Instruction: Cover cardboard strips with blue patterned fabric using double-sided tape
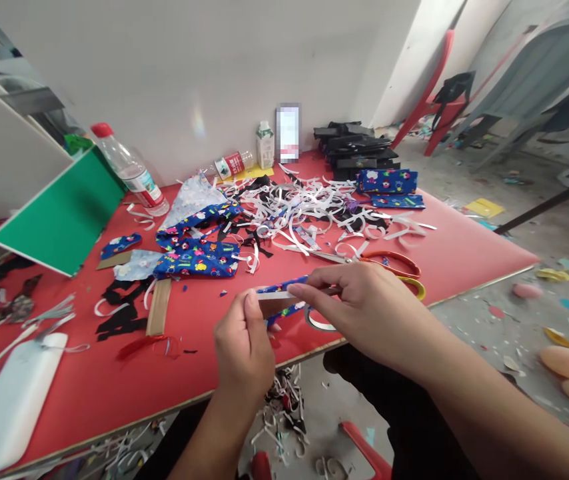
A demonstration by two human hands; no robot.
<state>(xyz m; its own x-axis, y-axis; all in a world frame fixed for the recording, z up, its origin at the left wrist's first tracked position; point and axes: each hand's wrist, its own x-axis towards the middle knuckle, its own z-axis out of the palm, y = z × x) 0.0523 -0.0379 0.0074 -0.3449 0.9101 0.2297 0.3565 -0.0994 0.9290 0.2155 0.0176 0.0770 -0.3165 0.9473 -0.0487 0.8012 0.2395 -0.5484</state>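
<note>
Above the table's front edge, both my hands hold a narrow piece of blue cartoon-print fabric (pixel 292 311) with a brown strip and a white band along its upper edge. My left hand (pixel 245 337) grips its left end, thumb on top. The fingers of my right hand (pixel 352 293) pinch the white band near the other end. A white curl of strip (pixel 318 321) hangs below my right fingers. Just behind that hand lie scissors (pixel 395 263) with orange and yellow handles, partly hidden by it. More blue printed fabric (pixel 197 259) lies folded on the table to the left.
White and black scraps (pixel 309 207) cover the middle of the red table (pixel 114 393). Behind stand a bottle (pixel 139 183), a carton (pixel 265 145), a phone (pixel 288 133) and a black stack (pixel 357 147). A green board (pixel 59 213) leans at left, near a white device (pixel 14 400).
</note>
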